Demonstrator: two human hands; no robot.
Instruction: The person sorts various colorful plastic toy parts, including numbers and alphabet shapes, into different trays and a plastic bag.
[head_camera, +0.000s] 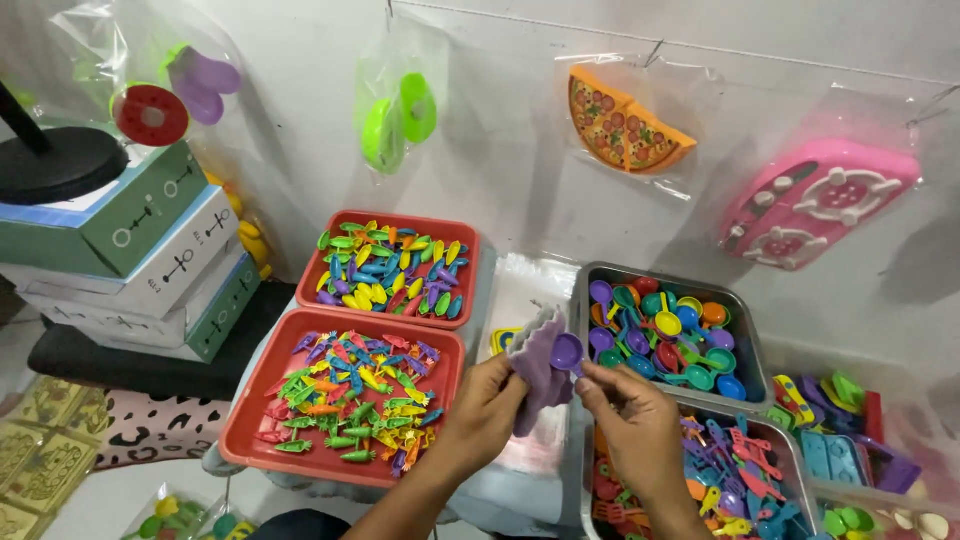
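Observation:
My left hand grips a purple toy glove-shaped piece, held upright between the trays. My right hand pinches a small purple toy spoon against that purple piece. Both hands hover over a stack of clear plastic bags. A metal tray of colourful toy spoons lies just right of the hands. Below it, another metal tray holds toy forks and tools, partly hidden by my right hand.
Two red trays hold small colourful toy vegetables and pods at left. Stacked boxes stand far left. Bagged toys hang on the wall: a pizza, a pink stove, green pieces. More toy parts lie at right.

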